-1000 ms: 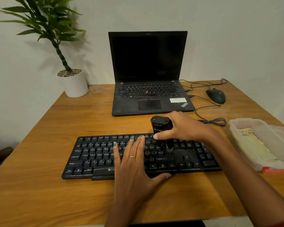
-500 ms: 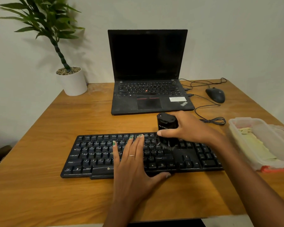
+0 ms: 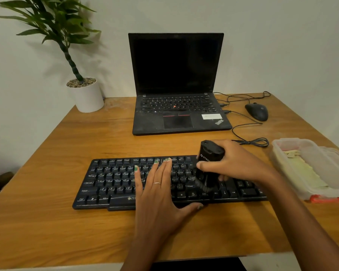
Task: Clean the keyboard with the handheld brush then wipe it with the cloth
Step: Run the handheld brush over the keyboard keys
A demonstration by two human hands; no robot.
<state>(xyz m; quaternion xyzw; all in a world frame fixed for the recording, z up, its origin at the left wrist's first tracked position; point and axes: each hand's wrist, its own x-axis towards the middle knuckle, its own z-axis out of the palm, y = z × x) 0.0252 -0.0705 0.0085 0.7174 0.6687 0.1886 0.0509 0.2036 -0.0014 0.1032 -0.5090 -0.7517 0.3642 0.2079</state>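
A black keyboard (image 3: 125, 182) was laid lengthwise near the front edge of a wooden table (image 3: 47, 227). The left hand (image 3: 159, 192) was pressed flat on the middle keys, its fingers straight and spread, the thumb resting against the front edge of the keyboard; nothing was gripped by it. The right hand (image 3: 237, 163) was curled round a black handheld brush (image 3: 208, 167), which was held nearly upright, slightly tilted, with its bristled lower end set on the keys at the right of the main key block. A clear plastic container (image 3: 282, 145) was placed at the right edge of the table, just beside the keyboard's right end, and a pale yellowish cloth (image 3: 305, 171) was seen lying inside it. Behind the keyboard, an open laptop (image 3: 176, 63) with a dark screen was positioned. A wired mouse (image 3: 256, 112) was set to the laptop's right, its cable (image 3: 250, 142) looped on the table. A potted plant (image 3: 86, 94) was stood at the far left corner.
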